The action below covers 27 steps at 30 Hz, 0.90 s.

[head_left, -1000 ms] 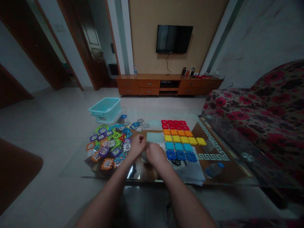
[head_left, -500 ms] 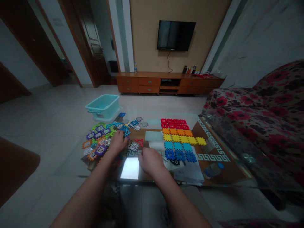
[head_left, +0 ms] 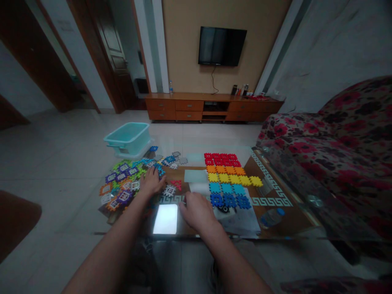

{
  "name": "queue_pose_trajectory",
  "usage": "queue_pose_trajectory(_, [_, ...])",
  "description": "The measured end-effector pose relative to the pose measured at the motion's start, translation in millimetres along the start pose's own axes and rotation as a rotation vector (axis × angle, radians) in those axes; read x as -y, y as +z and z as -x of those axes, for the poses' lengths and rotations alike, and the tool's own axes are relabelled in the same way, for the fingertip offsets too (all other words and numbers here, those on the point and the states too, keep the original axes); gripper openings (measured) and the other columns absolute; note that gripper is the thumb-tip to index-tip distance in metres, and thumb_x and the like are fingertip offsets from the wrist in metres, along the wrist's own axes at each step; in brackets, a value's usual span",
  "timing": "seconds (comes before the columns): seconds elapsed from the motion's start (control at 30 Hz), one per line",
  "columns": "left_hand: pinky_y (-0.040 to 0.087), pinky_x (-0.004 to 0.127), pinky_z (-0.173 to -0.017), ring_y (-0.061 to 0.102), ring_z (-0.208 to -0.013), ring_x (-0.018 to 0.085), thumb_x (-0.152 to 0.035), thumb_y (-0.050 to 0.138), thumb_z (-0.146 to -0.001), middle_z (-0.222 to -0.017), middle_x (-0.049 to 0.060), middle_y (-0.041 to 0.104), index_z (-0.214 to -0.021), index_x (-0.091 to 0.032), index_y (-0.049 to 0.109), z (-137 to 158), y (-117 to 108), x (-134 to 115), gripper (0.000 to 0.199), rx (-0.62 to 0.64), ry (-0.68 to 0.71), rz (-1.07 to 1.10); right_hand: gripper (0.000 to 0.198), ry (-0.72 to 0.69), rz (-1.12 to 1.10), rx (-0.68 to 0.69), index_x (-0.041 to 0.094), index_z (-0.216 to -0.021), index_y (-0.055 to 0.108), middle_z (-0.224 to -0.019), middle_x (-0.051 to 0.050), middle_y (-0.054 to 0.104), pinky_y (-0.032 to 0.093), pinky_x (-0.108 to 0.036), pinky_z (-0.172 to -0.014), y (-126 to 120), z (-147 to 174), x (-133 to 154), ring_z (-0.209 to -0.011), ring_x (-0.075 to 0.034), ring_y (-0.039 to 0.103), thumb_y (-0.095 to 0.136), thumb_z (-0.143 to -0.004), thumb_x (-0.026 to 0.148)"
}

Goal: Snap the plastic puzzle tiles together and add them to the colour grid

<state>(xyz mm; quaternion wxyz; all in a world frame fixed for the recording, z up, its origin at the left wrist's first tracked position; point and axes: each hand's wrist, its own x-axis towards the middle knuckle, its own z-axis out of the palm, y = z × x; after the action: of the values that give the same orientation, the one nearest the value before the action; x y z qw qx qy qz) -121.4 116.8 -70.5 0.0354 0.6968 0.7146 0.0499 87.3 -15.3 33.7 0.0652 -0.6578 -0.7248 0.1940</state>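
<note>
My left hand lies over the right edge of a loose pile of toothed plastic tiles, its fingers spread, with blue tiles at the fingertips. Purple window tiles and green ones sit left of it. My right hand is closed above the glass near the table's front; whatever its curled fingers hold is hidden. Between the hands lie a white window tile and a red triangular piece. To the right, tiles lie in colour rows: red, orange, yellow, light blue and dark blue.
A turquoise plastic tub stands at the table's far left. Printed papers and a water bottle are at the right front. A flowered sofa borders the glass table's right side.
My left hand's fingers have spread out over the pile's edge. The right hand stays closed in nearly the same place. The whole view has shifted slightly.
</note>
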Motion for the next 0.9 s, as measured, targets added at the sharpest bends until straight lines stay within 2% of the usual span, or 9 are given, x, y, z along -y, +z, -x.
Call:
queue_pose_trajectory(0.23, [0.024,0.059,-0.114,0.028,-0.144,0.033,-0.050,0.033,-0.093,-0.156,0.015,0.034,-0.139,-0.015,0.046,-0.1,-3.6,-6.8,0.059,0.026,0.041,0.045,0.028,0.005,-0.020,-0.004,0.015,-0.096,0.068,-0.098,-0.015,0.072,0.050,-0.037,-0.075,-0.7,-0.5,0.3,-0.092,-0.029,0.069,0.051,-0.089,0.035])
queue_pose_trajectory(0.47, [0.033,0.056,-0.108,0.043,-0.134,0.033,-0.047,0.039,-0.091,-0.148,0.014,0.046,-0.134,-0.019,0.050,1.2,-5.6,-5.4,0.052,0.002,0.060,0.063,0.027,0.001,-0.021,0.002,0.015,-0.096,0.068,-0.099,-0.016,0.072,0.049,-0.038,-0.076,-1.1,0.0,0.0,-0.093,-0.029,0.069,0.050,-0.089,0.035])
queue_pose_trajectory(0.67, [0.032,0.057,-0.109,0.041,-0.135,0.031,-0.046,0.041,-0.091,-0.149,0.012,0.045,-0.130,-0.025,0.054,3.1,-6.5,-3.8,0.046,0.000,0.074,0.069,0.027,0.005,-0.038,0.000,0.016,-0.095,0.069,-0.099,-0.016,0.072,0.050,-0.040,-0.076,-0.7,-0.1,0.0,-0.093,-0.029,0.069,0.052,-0.088,0.035])
queue_pose_trajectory(0.9, [0.032,0.060,-0.107,0.039,-0.137,0.035,-0.046,0.041,-0.090,-0.149,0.013,0.044,-0.133,-0.023,0.054,4.5,-6.5,-6.4,0.050,-0.005,0.054,0.058,0.028,0.001,-0.014,0.000,0.015,-0.092,0.071,-0.096,-0.016,0.072,0.051,-0.039,-0.076,1.3,-1.2,0.6,-0.090,-0.028,0.070,0.052,-0.089,0.036])
